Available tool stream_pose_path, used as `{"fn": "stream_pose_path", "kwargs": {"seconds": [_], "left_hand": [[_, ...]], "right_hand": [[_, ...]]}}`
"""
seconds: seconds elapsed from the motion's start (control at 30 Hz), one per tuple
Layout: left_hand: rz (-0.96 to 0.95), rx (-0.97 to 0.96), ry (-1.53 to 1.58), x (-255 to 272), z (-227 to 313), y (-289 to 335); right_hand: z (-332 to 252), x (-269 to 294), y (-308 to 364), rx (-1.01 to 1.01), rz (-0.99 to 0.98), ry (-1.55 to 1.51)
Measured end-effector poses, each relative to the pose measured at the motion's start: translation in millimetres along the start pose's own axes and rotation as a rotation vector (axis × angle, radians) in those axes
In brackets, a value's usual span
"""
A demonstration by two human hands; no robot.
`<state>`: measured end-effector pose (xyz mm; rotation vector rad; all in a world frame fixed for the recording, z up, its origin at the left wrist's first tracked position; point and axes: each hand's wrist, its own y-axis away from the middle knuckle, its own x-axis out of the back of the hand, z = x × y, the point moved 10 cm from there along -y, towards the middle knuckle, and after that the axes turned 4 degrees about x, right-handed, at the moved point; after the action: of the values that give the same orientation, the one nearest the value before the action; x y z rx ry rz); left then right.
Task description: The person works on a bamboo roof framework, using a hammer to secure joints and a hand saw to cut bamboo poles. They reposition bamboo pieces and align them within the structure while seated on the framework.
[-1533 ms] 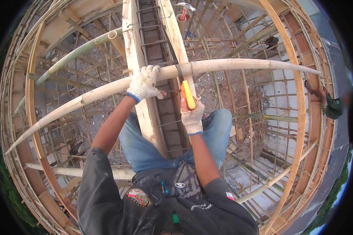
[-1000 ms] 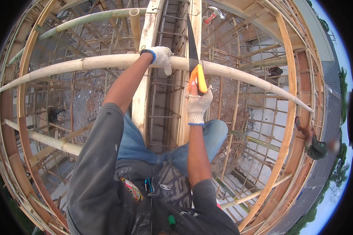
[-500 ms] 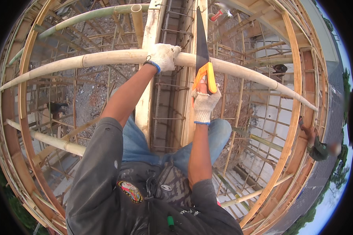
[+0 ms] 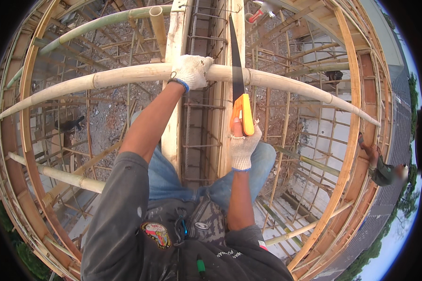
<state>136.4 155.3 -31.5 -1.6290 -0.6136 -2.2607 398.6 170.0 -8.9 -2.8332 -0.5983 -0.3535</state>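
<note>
A long pale bamboo pole (image 4: 126,74) lies crosswise over a wooden beam form. My left hand (image 4: 191,71), in a white knit glove with a blue cuff, is wrapped over the pole above the left form board (image 4: 172,117). In my right hand (image 4: 244,146), gloved the same way, is the orange handle of a handsaw (image 4: 237,70). Its dark blade points away from me and crosses the pole just right of the form's channel. The glove hides part of the handle. Whether the teeth have cut into the bamboo I cannot tell.
Steel rebar (image 4: 187,126) with crossties runs along the channel between the boards. Bamboo scaffolding (image 4: 61,173) surrounds me over rubble ground far below. A red-handled hammer (image 4: 256,16) is at the far right of the form. Another person (image 4: 382,171) is at the right edge.
My right hand has pulled the saw back toward me, so more of its handle is clear of the pole. The left hand keeps its hold, shifting slightly in view.
</note>
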Motion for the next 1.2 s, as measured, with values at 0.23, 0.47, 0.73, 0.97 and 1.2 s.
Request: {"fn": "stream_pose_path", "kwargs": {"seconds": [0.23, 0.47, 0.73, 0.97, 1.2], "left_hand": [[0.024, -0.032, -0.028, -7, -4, 3], [0.001, 0.010, -0.005, 0, 2, 3], [0.024, 0.002, -0.013, -3, -1, 5], [0.015, 0.009, -0.043, -3, 2, 5], [0.040, -0.008, -0.002, -2, -1, 2]], "right_hand": [[5, -2, -2, -0.145, -0.027, -0.061], [-11, -20, -18, -0.117, -0.040, 0.017], [-30, -2, 15, -0.072, -0.023, 0.039], [-22, -18, -9, -0.072, -0.013, 0.085], [-31, -28, -21, -0.056, -0.051, 0.120]]}}
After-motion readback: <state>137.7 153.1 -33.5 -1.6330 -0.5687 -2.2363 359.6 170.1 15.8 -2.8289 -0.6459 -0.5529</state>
